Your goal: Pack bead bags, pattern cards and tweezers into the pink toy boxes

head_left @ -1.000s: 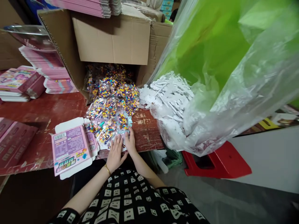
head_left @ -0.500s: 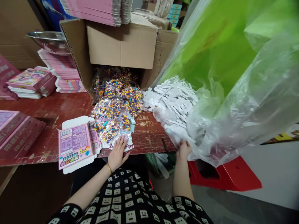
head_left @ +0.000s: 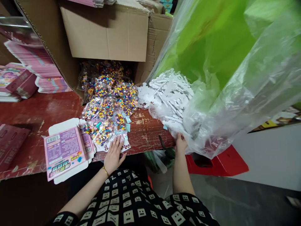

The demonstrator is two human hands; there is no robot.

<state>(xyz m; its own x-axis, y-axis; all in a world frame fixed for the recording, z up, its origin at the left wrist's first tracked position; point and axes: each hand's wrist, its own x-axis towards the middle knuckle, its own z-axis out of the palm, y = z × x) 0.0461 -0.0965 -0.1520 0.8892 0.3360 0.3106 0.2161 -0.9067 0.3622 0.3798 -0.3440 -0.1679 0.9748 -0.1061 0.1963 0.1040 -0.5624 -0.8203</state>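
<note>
My left hand point(head_left: 114, 155) lies flat with its fingers stretched over white printed sheets point(head_left: 125, 147) at the table's front edge. Just beyond its fingertips spreads a heap of clear packets filled with small colourful beads or bricks point(head_left: 105, 106), spilling from a cardboard box point(head_left: 108, 34). Flattened pink-purple printed cartons point(head_left: 64, 149) lie left of that hand. My right hand point(head_left: 180, 144) has its fingers curled on the near edge of a clear plastic bag point(head_left: 204, 138); its fingertips are partly hidden. White plastic pieces point(head_left: 171, 94) pile up in the bag's mouth.
Stacks of pink cartons point(head_left: 48, 72) stand at the left beside a metal bowl point(head_left: 17, 29). A dark strip point(head_left: 161, 142) lies on the red table point(head_left: 145, 128) near its edge. Below the bag is a red plastic stool or bin point(head_left: 223, 164). Green sheeting point(head_left: 211, 40) rises at the right.
The view has shifted, so the boxes at the left now sit further out of frame. Both hands stay at about the same places on the sheets and the bag.
</note>
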